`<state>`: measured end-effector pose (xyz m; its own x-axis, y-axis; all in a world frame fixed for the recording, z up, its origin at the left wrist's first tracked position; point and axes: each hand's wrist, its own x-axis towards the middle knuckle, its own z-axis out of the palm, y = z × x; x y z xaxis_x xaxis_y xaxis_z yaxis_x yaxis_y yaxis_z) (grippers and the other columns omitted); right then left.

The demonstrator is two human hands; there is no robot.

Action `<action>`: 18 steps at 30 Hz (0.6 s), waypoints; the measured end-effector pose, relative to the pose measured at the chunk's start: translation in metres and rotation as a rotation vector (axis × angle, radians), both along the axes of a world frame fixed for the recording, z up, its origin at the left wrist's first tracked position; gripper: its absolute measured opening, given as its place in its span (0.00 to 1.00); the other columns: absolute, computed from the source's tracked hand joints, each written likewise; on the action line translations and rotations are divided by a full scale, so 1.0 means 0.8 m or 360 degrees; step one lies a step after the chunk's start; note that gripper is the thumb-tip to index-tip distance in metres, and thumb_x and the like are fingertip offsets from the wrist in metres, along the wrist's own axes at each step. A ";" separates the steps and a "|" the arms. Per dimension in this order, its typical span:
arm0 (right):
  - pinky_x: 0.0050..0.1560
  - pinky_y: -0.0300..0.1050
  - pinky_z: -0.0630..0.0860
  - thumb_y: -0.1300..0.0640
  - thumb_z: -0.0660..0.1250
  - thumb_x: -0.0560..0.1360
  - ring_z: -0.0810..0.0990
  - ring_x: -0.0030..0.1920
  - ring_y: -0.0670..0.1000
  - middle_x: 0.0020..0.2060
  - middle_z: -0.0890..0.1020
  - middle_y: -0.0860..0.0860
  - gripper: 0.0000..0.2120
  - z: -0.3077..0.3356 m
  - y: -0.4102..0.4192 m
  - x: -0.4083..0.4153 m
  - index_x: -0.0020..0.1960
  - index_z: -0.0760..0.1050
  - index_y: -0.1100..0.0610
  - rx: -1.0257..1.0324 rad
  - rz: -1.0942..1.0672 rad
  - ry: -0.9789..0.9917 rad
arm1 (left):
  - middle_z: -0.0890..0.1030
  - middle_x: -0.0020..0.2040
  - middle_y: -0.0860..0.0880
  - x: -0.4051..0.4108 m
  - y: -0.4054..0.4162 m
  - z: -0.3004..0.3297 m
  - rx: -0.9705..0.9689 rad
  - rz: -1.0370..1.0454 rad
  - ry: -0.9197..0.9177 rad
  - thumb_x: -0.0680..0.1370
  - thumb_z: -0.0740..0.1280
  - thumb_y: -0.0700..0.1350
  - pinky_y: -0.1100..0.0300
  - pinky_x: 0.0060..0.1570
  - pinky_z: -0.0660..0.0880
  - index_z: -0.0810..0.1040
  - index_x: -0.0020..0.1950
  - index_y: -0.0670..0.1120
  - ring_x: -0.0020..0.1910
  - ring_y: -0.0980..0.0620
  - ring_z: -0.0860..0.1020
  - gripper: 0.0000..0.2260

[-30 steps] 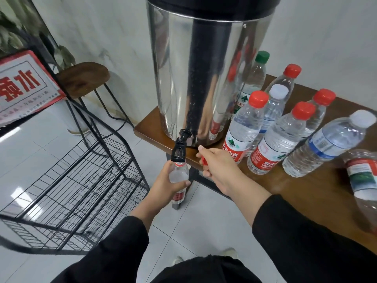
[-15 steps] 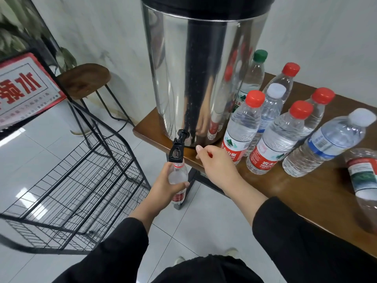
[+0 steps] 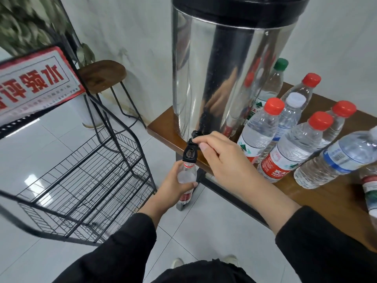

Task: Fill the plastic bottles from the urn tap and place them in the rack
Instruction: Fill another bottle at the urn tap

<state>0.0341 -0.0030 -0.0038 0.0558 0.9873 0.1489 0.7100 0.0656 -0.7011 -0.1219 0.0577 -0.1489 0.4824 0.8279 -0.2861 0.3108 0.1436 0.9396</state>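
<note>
A tall steel urn (image 3: 220,74) stands on the left end of a wooden table (image 3: 318,193), its black tap (image 3: 190,153) hanging over the table's edge. My left hand (image 3: 173,185) grips an uncapped clear bottle (image 3: 186,177) with a red label, its neck right under the tap spout. My right hand (image 3: 216,154) reaches across and its fingertips pinch the top of the tap lever. A black wire rack (image 3: 85,180) with bare shelves stands on the floor to the left.
Several capped bottles (image 3: 293,148) stand and lie on the table right of the urn, most with red caps. A wooden stool (image 3: 102,75) and a plant are behind the rack. A red and white sign (image 3: 32,82) hangs on the rack's top.
My right hand has moved from the table edge up to the tap lever and taken hold of it. My left hand keeps the bottle under the spout.
</note>
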 end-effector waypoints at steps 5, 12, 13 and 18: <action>0.48 0.33 0.66 0.58 0.52 0.85 0.74 0.46 0.36 0.47 0.73 0.37 0.18 0.008 0.005 0.004 0.65 0.77 0.51 -0.0050 -0.0046 0.0254 | 0.77 0.66 0.55 -0.004 0.000 0.000 -0.0018 -0.0002 0.0018 0.75 0.76 0.47 0.46 0.68 0.72 0.68 0.69 0.60 0.65 0.51 0.75 0.27; 0.52 0.30 0.69 0.54 0.59 0.83 0.76 0.54 0.37 0.52 0.80 0.40 0.13 0.021 0.005 0.013 0.64 0.78 0.45 -0.0054 -0.0099 0.0072 | 0.74 0.66 0.56 0.000 -0.001 0.005 -0.0024 -0.0030 0.0011 0.76 0.76 0.47 0.54 0.62 0.71 0.66 0.72 0.59 0.63 0.52 0.74 0.29; 0.52 0.33 0.69 0.54 0.59 0.83 0.77 0.53 0.38 0.52 0.81 0.40 0.12 0.020 0.004 0.015 0.61 0.79 0.44 -0.0056 -0.0100 0.0065 | 0.74 0.66 0.56 0.000 -0.001 0.005 -0.0024 -0.0025 -0.0010 0.76 0.76 0.46 0.58 0.58 0.71 0.66 0.72 0.59 0.62 0.54 0.74 0.29; 0.51 0.28 0.69 0.52 0.57 0.84 0.76 0.54 0.38 0.52 0.80 0.40 0.12 0.022 0.000 0.011 0.58 0.80 0.46 -0.0086 -0.0033 -0.0125 | 0.74 0.65 0.57 0.002 -0.002 0.005 -0.0020 0.0002 -0.0063 0.77 0.75 0.43 0.68 0.48 0.70 0.65 0.70 0.61 0.56 0.59 0.75 0.29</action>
<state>0.0428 -0.0032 0.0141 0.0665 0.9927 0.1002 0.7636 0.0140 -0.6455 -0.1203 0.0558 -0.1450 0.4923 0.8251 -0.2772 0.2734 0.1558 0.9492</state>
